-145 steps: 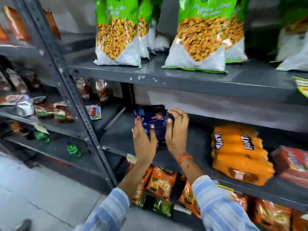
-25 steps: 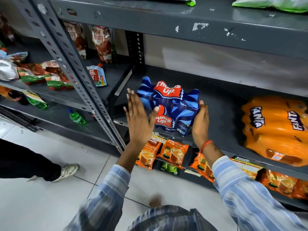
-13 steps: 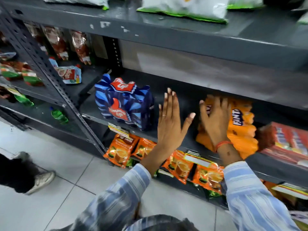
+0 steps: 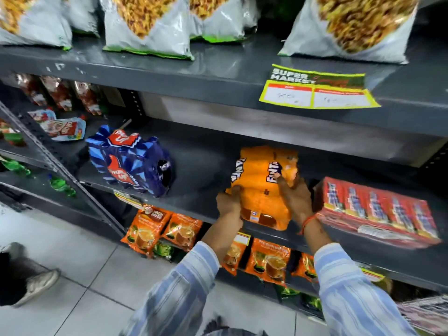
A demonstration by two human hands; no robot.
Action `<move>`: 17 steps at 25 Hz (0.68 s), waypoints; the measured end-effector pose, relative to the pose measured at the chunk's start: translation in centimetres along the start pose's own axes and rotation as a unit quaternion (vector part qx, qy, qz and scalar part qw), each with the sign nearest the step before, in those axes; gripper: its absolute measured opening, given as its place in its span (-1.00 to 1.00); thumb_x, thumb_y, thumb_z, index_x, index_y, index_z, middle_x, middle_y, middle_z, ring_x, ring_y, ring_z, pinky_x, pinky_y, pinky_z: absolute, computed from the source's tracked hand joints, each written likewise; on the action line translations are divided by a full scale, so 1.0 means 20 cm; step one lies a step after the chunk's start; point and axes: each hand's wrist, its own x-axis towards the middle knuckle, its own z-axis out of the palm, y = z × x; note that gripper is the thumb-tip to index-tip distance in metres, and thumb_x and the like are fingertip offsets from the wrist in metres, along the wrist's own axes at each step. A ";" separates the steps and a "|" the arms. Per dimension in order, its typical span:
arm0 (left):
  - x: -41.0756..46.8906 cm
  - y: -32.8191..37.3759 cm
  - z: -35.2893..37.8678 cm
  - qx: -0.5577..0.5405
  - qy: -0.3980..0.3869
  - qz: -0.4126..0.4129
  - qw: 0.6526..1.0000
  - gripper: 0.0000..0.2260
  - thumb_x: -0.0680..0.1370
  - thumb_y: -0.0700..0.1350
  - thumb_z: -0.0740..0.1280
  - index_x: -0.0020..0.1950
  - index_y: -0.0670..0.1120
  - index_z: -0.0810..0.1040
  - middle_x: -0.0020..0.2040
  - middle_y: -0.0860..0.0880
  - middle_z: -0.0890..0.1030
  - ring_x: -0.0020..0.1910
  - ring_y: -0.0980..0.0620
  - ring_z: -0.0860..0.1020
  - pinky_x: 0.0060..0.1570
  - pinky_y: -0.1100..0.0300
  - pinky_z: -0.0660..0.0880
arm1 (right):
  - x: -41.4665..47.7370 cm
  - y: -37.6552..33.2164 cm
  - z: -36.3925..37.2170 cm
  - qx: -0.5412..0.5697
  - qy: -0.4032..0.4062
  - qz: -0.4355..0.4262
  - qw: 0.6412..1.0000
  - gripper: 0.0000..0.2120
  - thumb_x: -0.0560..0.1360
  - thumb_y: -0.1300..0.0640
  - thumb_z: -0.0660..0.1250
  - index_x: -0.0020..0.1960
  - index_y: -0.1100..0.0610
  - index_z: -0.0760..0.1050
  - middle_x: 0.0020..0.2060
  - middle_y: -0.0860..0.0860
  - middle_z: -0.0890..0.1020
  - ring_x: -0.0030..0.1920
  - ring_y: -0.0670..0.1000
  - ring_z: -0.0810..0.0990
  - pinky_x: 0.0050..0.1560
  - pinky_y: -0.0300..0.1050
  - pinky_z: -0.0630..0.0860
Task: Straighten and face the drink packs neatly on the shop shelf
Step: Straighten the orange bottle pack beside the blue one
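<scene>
Grey metal shelf (image 4: 203, 170), mid tier: blue Thums Up pack (image 4: 131, 163) sits well left of the grip, clear of both hands. Left hand (image 4: 229, 202) curled on orange Fanta pack (image 4: 263, 187) at its front-left corner; right hand (image 4: 295, 197) clamps its right side w/ fingers spread. Red carton pack (image 4: 378, 212) just right of right hand.

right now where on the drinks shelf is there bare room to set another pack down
The widest bare patch of the middle shelf lies between the blue Thums Up pack and the orange Fanta pack, running back to the wall. It is crowded on the right: the Fanta pack, gripped by the left hand and right hand, sits close beside the red carton pack.
</scene>
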 end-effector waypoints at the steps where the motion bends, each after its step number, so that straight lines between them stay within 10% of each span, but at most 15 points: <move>1: 0.00 0.01 0.01 -0.012 0.007 0.009 1.000 -0.67 0.51 -0.09 0.32 0.20 -0.24 0.50 0.17 -0.25 0.60 0.13 -0.25 0.56 0.19 -0.17 0.49 | -0.01 -0.02 0.00 0.041 0.003 -0.024 0.999 -0.54 0.51 -0.06 0.30 0.34 0.12 0.38 0.07 -0.03 0.53 0.05 0.02 0.53 0.07 -0.07 0.48; 7: -0.03 0.19 0.01 0.128 0.008 0.298 0.946 -0.73 0.41 0.04 0.30 -0.13 -0.16 0.59 -0.15 -0.22 0.68 -0.11 -0.22 0.63 -0.02 -0.13 0.57 | -0.08 0.00 0.06 0.162 -0.029 0.012 0.986 -0.53 0.51 -0.06 0.30 0.34 0.14 0.42 0.20 0.13 0.58 0.12 0.09 0.57 0.11 -0.04 0.49; 12: 0.04 0.25 -0.16 0.241 -0.041 0.387 0.889 -0.55 0.41 0.12 0.33 0.19 -0.11 0.54 0.25 -0.22 0.50 0.21 -0.15 0.50 0.24 -0.05 0.46 | -0.02 -0.05 0.02 -0.006 0.054 -0.039 0.998 -0.14 0.35 -0.36 0.28 0.42 0.20 0.27 0.42 0.22 0.32 0.40 0.24 0.32 0.42 0.13 0.27; 17: 0.06 0.22 -0.25 0.287 -0.082 0.451 0.841 -0.55 0.53 -0.14 0.32 0.39 -0.17 0.34 0.49 -0.19 0.25 0.47 -0.09 0.26 0.42 -0.03 0.31 | -0.02 -0.14 0.02 0.086 -0.070 -0.114 0.987 -0.58 0.57 -0.18 0.07 0.38 -0.05 0.25 0.19 -0.03 0.50 0.11 -0.04 0.55 0.01 -0.18 0.51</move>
